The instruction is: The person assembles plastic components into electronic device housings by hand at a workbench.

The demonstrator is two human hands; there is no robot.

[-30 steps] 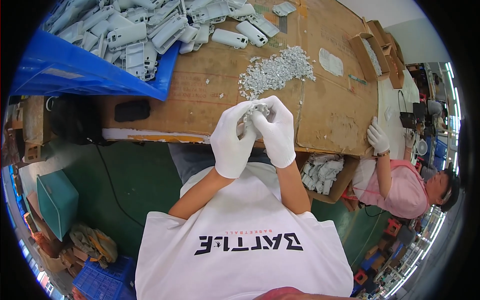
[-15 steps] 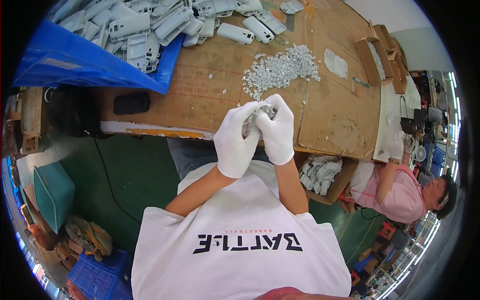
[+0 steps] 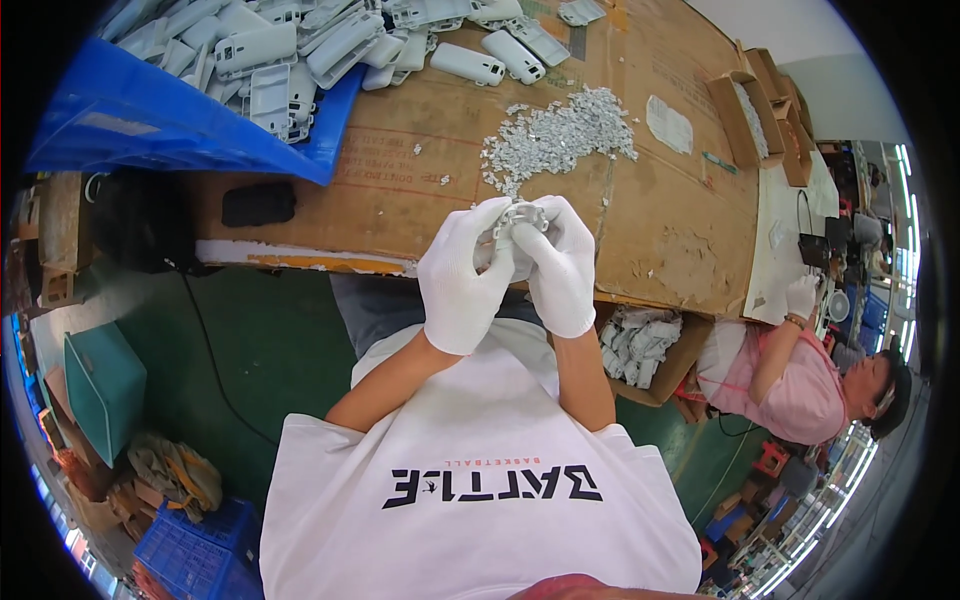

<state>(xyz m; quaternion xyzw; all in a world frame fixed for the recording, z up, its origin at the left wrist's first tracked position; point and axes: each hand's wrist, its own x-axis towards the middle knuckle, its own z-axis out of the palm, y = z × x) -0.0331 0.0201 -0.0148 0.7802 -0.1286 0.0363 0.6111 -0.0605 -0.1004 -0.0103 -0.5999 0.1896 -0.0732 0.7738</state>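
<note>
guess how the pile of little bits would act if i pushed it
The pile would probably spread rather than slide as one, since strays already lie apart. Each bit looks light, being tiny. Rolling seems unlikely: the bits look angular, though too small to be sure.

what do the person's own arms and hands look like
The left hand and right hand wear plain white, close-fitting gloves that end at the wrists. The forearms are bare below short white sleeves, with no bracelet showing.

Shirt (image 3: 480,545) with black lettering (image 3: 496,486), cardboard (image 3: 665,215) with red print (image 3: 385,178)
</note>
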